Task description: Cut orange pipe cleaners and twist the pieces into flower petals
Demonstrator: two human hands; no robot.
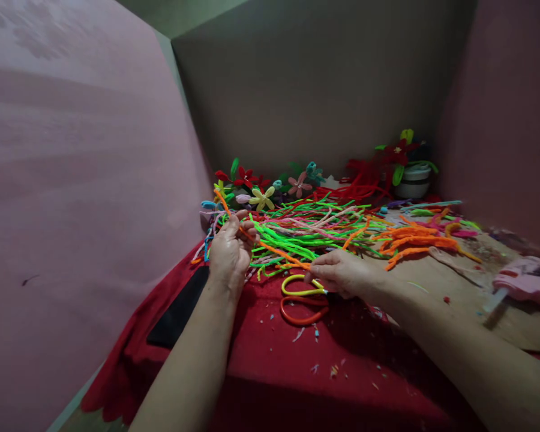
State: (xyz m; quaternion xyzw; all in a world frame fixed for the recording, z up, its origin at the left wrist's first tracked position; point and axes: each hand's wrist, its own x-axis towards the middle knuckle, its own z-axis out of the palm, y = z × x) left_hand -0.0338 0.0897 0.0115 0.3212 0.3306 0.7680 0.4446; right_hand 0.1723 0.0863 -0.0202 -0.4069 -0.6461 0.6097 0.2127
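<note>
An orange pipe cleaner stretches between my two hands, its far end rising past my left fingers. My left hand is closed around its upper part, palm turned partly toward me. At the lower end, my right hand pinches it between thumb and fingers. Just under my right hand lie scissors with one yellow and one red-orange handle loop; their blades are hidden by the hand. Behind both hands spreads a heap of green, pink and red pipe cleaners.
Several pipe-cleaner flowers stand at the back, with a potted one at back right. Orange pipe cleaners and a pink glue gun lie on the right. A dark flat object rests left on the red cloth. Walls enclose both sides.
</note>
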